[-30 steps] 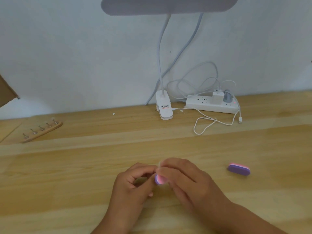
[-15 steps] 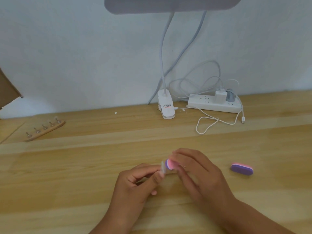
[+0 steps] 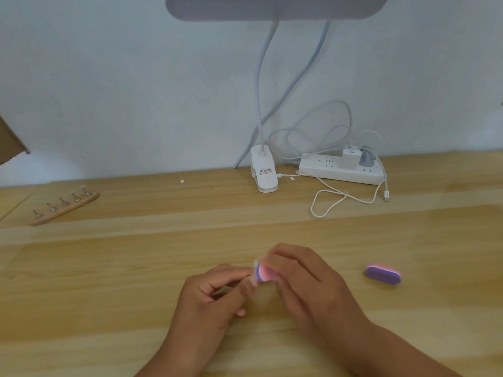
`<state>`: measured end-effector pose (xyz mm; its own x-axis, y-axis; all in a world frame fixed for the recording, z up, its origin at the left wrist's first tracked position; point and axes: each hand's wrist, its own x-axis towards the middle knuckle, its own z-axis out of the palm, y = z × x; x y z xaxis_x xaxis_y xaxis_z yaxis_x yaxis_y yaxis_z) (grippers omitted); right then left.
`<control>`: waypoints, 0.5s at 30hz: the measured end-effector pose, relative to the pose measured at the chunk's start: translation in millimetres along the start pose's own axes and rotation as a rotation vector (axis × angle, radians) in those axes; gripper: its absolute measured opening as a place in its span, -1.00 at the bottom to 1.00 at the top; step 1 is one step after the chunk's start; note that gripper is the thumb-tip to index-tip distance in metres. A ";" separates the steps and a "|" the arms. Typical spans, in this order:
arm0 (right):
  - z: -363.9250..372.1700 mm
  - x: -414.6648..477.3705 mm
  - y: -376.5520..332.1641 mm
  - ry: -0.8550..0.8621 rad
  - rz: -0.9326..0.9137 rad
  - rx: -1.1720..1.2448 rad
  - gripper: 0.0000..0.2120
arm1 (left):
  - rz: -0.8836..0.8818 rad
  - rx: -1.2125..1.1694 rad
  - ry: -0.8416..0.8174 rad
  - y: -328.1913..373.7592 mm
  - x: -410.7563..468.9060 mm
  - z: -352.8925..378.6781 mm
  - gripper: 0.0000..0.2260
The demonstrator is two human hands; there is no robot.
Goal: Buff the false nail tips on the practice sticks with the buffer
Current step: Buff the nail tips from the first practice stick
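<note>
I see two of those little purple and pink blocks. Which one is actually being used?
The buffer pinched in the right hand, against the nail tip the left hand holds. The spare buffer lies alone on the table, further right.

The light is soft, even and fairly bright, with a cool bluish cast on the wall (image 3: 109,77). The clip lamp's head (image 3: 275,6) at the top edge looks dull grey. Faint, diffuse shadows lie on the bench (image 3: 109,268) under the left hand (image 3: 215,297) and right hand (image 3: 307,289). The buffer (image 3: 263,274) and the practice stick (image 3: 255,270) smear with motion blur. The bench's far edge bows from wide-angle distortion, and detail is soft overall.
</note>
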<state>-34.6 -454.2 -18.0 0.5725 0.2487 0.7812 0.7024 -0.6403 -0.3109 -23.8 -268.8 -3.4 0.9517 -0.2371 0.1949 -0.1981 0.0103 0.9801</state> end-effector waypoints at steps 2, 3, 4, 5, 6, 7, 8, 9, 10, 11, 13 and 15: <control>-1.1 2.5 -1.0 0.055 0.043 0.029 -0.81 | -0.007 -0.027 0.019 -1.0 0.7 -0.1 -0.88; -1.1 2.5 -3.1 0.047 0.011 0.065 -0.80 | -0.004 -0.029 0.011 -0.2 1.1 0.4 -0.90; -0.9 1.9 -5.4 0.021 -0.047 0.082 -0.79 | 0.003 -0.023 -0.005 0.6 1.2 0.5 -0.89; -0.3 1.2 -7.2 -0.005 -0.108 0.063 -0.77 | 0.009 -0.015 -0.018 1.1 1.1 0.5 -0.88; 0.2 0.8 -7.7 -0.023 -0.148 0.020 -0.74 | 0.014 -0.004 -0.025 0.8 0.7 0.2 -0.86; 0.3 1.3 -6.6 -0.031 -0.145 -0.023 -0.73 | 0.014 0.005 -0.026 0.9 0.3 0.2 -0.86; 0.0 2.7 -4.6 -0.025 -0.103 -0.056 -0.72 | 0.014 0.010 -0.030 0.9 0.2 0.2 -0.88; -0.7 4.1 -2.6 -0.011 -0.048 -0.080 -0.72 | 0.009 0.012 -0.031 0.9 0.1 0.0 -0.90; -1.7 4.8 -1.5 0.010 0.001 -0.094 -0.73 | 0.005 0.013 -0.023 0.4 0.4 -0.1 -0.90; -2.0 5.1 -1.3 0.027 0.025 -0.096 -0.75 | 0.001 0.010 -0.009 0.0 0.5 0.0 -0.88; -2.0 3.7 -3.6 0.018 -0.015 -0.068 -0.79 | 0.002 0.001 -0.002 0.4 1.2 0.6 -0.90; -0.4 2.2 -6.5 -0.035 -0.105 -0.073 -0.78 | 0.015 0.015 -0.022 1.0 0.7 0.5 -0.88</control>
<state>-38.0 -449.8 -14.1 0.5126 0.3416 0.7878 0.7275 -0.6600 -0.1872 -23.4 -269.4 -2.3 0.9434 -0.2580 0.2085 -0.2160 -0.0007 0.9764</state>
